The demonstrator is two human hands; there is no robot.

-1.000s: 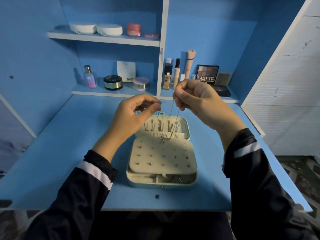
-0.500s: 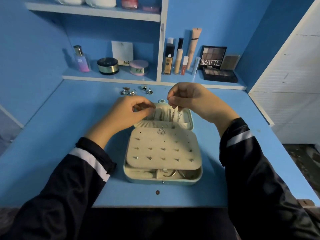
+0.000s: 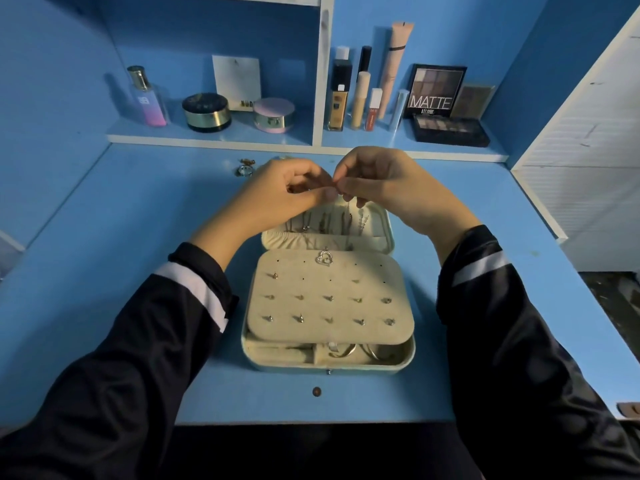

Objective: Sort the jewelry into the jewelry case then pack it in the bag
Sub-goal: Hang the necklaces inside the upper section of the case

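The blue desk (image 3: 138, 244) carries the jewelry case (image 3: 410, 355), which lies open directly before you near the front edge. No bag is in view, so the packing step is judged not yet begun. Your left hand (image 3: 277, 199) and right hand (image 3: 391, 188) meet above the far side of the case, fingers curled and fingertips touching. Each pinches what looks like an end of a fine chain (image 3: 347, 216) (the clasp is too small to make out). Beneath them the raised lid (image 3: 381, 237) already holds a row of hung necklaces. The stud panel (image 3: 329, 308) over the base carries earrings across its two nearest rows and at least one in the row beyond, while the other holes stand vacant. A small cluster of loose pieces (image 3: 245, 169) lies on the desk just beyond your left hand, not yet sorted. A few rings (image 3: 346, 350) sit in the front compartment below the panel's edge. The heart pendant (image 3: 325, 258) rests on the panel's far edge and probably belongs to the held chain. Sorting is judged well advanced: you have yet to hang this chain, place the loose pieces, close the case and bag it.
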